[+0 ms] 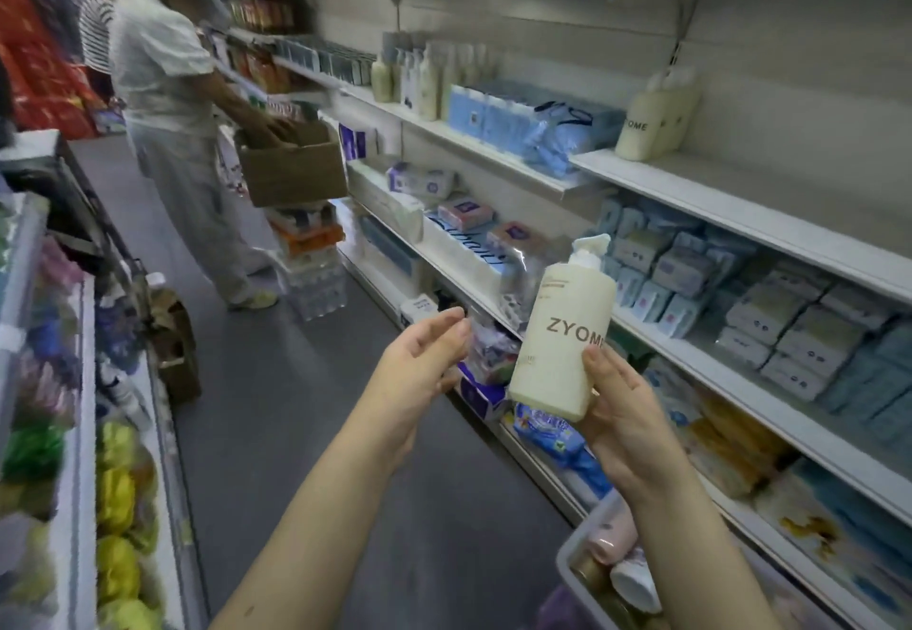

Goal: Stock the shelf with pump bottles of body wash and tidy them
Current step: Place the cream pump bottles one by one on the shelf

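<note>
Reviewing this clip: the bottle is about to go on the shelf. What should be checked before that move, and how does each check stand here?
1. Grip: right hand grips the cream plastic pump bottle, labelled ZYOME, near its base: ok.
2. Left hand free to help: open, beside the bottle, not touching it: ok.
3. Target found: matching cream bottles stand on the white upper shelf, with bare space to their right: ok.
4. Held bottle upright: tilted, top leaning right: not ok.
5. White pump head locked: cannot tell.
6. More stock: grey bin at bottom right holds bottles: ok.
</note>
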Action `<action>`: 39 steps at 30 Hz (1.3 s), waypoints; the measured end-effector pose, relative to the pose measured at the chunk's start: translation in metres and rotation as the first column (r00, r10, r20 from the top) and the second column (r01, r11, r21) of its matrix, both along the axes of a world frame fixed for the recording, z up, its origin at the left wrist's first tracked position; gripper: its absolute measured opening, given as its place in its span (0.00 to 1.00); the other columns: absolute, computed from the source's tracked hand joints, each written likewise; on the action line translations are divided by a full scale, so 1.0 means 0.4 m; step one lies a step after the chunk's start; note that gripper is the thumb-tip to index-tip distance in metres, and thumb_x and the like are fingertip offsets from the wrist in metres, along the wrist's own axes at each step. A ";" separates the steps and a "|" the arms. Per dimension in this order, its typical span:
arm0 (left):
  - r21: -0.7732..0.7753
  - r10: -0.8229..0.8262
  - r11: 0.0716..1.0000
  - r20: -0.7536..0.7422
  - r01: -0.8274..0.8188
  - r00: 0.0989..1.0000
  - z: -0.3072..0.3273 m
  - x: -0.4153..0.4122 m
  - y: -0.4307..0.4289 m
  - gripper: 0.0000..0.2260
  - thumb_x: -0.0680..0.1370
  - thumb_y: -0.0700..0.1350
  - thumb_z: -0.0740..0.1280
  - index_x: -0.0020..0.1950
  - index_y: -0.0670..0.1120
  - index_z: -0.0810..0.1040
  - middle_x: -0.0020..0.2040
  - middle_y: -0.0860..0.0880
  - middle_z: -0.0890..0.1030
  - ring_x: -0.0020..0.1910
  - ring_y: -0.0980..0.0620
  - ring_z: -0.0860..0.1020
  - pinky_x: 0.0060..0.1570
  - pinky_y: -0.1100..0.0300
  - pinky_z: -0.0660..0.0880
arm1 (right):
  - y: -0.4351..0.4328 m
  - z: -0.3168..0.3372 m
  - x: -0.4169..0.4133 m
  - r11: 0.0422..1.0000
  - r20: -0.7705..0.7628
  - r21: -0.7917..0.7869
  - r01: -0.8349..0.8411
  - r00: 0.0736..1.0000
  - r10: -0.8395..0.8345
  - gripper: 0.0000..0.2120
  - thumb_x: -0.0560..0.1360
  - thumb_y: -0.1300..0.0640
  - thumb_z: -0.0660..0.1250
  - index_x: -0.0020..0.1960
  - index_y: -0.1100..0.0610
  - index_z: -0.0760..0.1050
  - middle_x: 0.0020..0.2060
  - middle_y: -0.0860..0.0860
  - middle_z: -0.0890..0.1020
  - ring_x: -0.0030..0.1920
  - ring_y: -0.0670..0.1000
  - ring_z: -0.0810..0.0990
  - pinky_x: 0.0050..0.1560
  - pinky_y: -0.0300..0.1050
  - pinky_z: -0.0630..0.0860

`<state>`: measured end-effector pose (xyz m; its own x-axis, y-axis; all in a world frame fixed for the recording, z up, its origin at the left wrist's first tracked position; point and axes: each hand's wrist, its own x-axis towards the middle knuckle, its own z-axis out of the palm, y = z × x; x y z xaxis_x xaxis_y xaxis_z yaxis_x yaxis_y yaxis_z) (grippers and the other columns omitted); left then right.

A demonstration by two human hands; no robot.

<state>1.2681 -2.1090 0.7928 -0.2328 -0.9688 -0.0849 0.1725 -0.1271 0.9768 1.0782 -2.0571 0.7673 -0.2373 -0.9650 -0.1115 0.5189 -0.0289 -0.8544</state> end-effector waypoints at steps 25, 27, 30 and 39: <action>-0.114 -0.285 0.953 -0.023 0.281 0.958 0.059 -0.408 -0.785 0.09 0.79 0.49 0.65 0.59 0.54 0.78 0.60 0.54 0.81 0.60 0.52 0.79 0.56 0.57 0.77 | -0.698 0.075 -0.332 0.919 -0.181 -0.162 0.360 0.905 -0.386 0.28 0.62 0.44 0.75 0.59 0.54 0.78 0.54 0.50 0.85 0.55 0.51 0.83 0.53 0.48 0.82; -0.136 -0.323 0.939 -0.025 0.317 0.946 0.075 -0.458 -0.831 0.11 0.80 0.48 0.65 0.62 0.52 0.77 0.60 0.53 0.81 0.60 0.53 0.79 0.58 0.56 0.76 | -0.730 0.092 -0.369 0.903 -0.239 -0.193 0.383 0.875 -0.422 0.29 0.62 0.43 0.75 0.60 0.54 0.78 0.55 0.50 0.85 0.57 0.51 0.83 0.55 0.48 0.81; -0.186 -0.383 0.910 -0.028 0.371 0.923 0.101 -0.539 -0.905 0.09 0.80 0.47 0.65 0.60 0.53 0.77 0.57 0.56 0.81 0.57 0.56 0.79 0.58 0.56 0.76 | -0.777 0.117 -0.418 0.872 -0.363 -0.217 0.440 0.792 -0.490 0.30 0.66 0.42 0.74 0.64 0.55 0.77 0.57 0.50 0.84 0.60 0.52 0.81 0.57 0.49 0.80; -0.287 -0.467 0.845 0.015 0.451 0.884 0.125 -0.775 -1.167 0.21 0.79 0.50 0.67 0.71 0.51 0.70 0.66 0.56 0.75 0.63 0.57 0.75 0.66 0.55 0.71 | -0.929 0.178 -0.553 0.736 -0.530 -0.254 0.627 0.546 -0.649 0.26 0.71 0.48 0.68 0.66 0.57 0.74 0.56 0.49 0.83 0.52 0.44 0.83 0.46 0.38 0.79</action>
